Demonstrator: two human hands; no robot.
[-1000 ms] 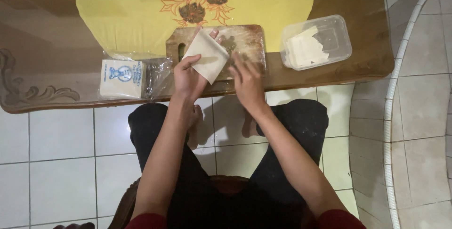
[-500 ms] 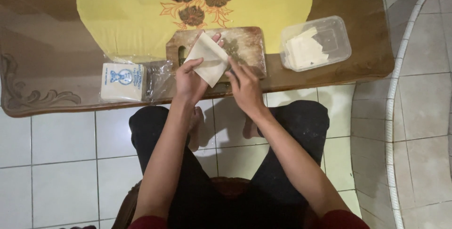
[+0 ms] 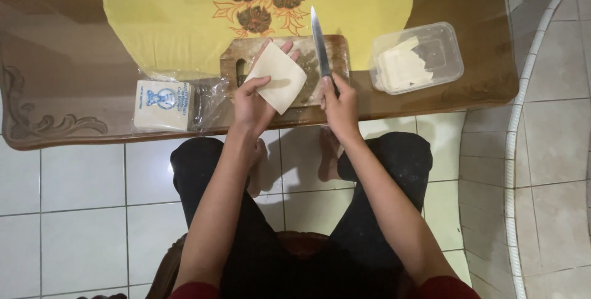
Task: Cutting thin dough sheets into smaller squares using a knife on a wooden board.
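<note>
The right hand, which lay empty on the wooden cutting board a moment ago, now grips a knife pointing away over the board, while the left hand still pinches the pale square pastry sheet raised above the desk, so cutting looks close.

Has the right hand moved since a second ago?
Yes. The right hand has left the pale sheet it was touching and now grips a knife, blade pointing away over the right part of the wooden cutting board.
</note>
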